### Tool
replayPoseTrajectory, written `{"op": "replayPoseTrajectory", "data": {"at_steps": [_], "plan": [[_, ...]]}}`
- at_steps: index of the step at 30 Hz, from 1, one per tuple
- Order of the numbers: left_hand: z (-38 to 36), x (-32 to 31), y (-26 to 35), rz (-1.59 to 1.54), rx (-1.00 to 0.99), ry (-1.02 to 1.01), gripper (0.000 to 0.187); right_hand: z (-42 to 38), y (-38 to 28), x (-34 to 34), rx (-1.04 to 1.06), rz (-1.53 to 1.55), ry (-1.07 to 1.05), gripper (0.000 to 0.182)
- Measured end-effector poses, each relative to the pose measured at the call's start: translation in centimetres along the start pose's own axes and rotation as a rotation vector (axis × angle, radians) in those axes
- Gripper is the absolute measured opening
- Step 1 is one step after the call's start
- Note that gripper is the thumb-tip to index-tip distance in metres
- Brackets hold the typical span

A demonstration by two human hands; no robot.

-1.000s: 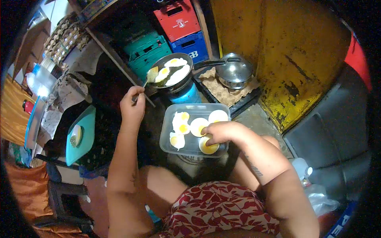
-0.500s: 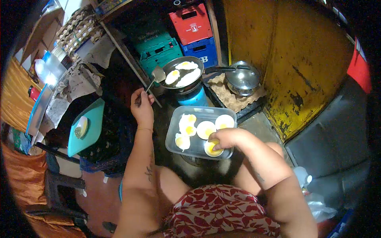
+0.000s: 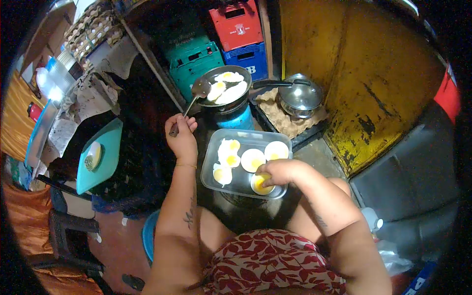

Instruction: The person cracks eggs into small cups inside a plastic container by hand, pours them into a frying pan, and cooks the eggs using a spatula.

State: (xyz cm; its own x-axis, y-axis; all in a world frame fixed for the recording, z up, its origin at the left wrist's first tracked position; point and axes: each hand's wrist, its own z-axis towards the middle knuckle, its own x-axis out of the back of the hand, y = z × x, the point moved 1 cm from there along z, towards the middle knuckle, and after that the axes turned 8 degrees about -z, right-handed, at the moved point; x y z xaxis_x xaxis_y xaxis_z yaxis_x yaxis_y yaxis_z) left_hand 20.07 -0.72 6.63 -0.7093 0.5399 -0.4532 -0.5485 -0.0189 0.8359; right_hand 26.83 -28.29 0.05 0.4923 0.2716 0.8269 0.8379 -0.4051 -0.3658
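Note:
My left hand (image 3: 182, 132) is closed around the handle of a metal spatula (image 3: 201, 88). Its blade is over the left rim of a black frying pan (image 3: 209, 102), beside a fried egg (image 3: 216, 90). More fried eggs lie in the pan, which sits on a blue-bodied burner (image 3: 238, 120). My right hand (image 3: 279, 173) reaches into a clear plastic container (image 3: 209, 183), its fingers pinched on the rim of a small round bowl (image 3: 262, 184) with yellow egg inside. Two similar rounds (image 3: 253, 161) are behind it, and eggs with white edges (image 3: 229, 153) lie on the left.
A lidded pot (image 3: 300, 98) rests on an egg tray (image 3: 275, 114) right of the pan. Red (image 3: 237, 25), blue and green crates (image 3: 196, 64) are stacked behind. At left, a teal tray (image 3: 110, 147) holds a whisk-like thing (image 3: 93, 156). Egg trays (image 3: 91, 37) are piled farther back.
My left hand has shifted slightly right, and the spatula blade has turned and come over the pan's left edge by the egg. My right hand stays at the same bowl.

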Motion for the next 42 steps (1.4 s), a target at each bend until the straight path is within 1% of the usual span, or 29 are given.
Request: {"op": "replayPoseTrajectory", "data": {"at_steps": [1, 3, 7, 9, 10, 12, 16, 18, 25, 28, 30, 36, 40, 42], "plan": [[0.0, 0.0, -0.1, 0.001, 0.003, 0.002, 0.017, 0.0, 0.0, 0.0, 0.001, -0.001, 0.007, 0.057], [0.1, 0.0, -0.1, 0.058, -0.064, -0.022, 0.017, 0.0, -0.1, 0.2, 0.003, -0.001, 0.012, 0.057], [1.4, 0.0, -1.0, 0.083, -0.128, -0.016, 0.016, -0.1, -0.7, 0.9, -0.047, 0.019, -0.038, 0.056], [2.2, 0.0, -1.4, 0.060, -0.063, 0.047, 0.016, -0.1, -0.7, 0.9, -0.068, 0.032, -0.055, 0.056], [2.5, 0.1, -1.5, 0.058, -0.062, 0.047, 0.016, 0.0, -0.6, 0.7, -0.048, 0.017, -0.024, 0.057], [2.9, 0.0, -1.9, -0.025, 0.028, 0.130, 0.017, 0.0, -0.5, 0.8, -0.036, 0.003, 0.004, 0.059], [2.7, -0.1, -2.5, -0.040, 0.065, 0.176, 0.020, -0.2, -0.7, 1.1, -0.040, 0.027, -0.033, 0.057], [2.8, 0.3, -2.8, -0.045, 0.086, 0.123, 0.023, -0.1, -0.6, 0.9, -0.030, 0.028, -0.040, 0.057], [3.0, 0.3, -3.0, -0.051, 0.079, 0.133, 0.023, 0.2, -0.5, 0.8, -0.037, 0.038, -0.027, 0.057], [3.2, 0.4, -3.2, -0.083, 0.028, 0.127, 0.023, 0.2, -0.5, 1.0, -0.040, 0.036, -0.034, 0.058], [3.5, 0.6, -3.5, -0.038, -0.021, 0.098, 0.020, 0.3, -0.5, 1.1, -0.041, 0.038, -0.039, 0.058], [3.4, 1.1, -4.4, 0.094, -0.087, -0.004, 0.014, 0.0, -0.4, 1.0, -0.034, 0.037, -0.030, 0.058], [3.3, 1.1, -5.2, 0.070, -0.053, -0.022, 0.014, -0.2, -0.2, 0.8, -0.039, 0.031, -0.029, 0.057], [3.0, 0.9, -5.2, -0.025, 0.024, 0.075, 0.016, -0.1, 0.1, 0.3, -0.030, 0.033, -0.005, 0.057]]}}
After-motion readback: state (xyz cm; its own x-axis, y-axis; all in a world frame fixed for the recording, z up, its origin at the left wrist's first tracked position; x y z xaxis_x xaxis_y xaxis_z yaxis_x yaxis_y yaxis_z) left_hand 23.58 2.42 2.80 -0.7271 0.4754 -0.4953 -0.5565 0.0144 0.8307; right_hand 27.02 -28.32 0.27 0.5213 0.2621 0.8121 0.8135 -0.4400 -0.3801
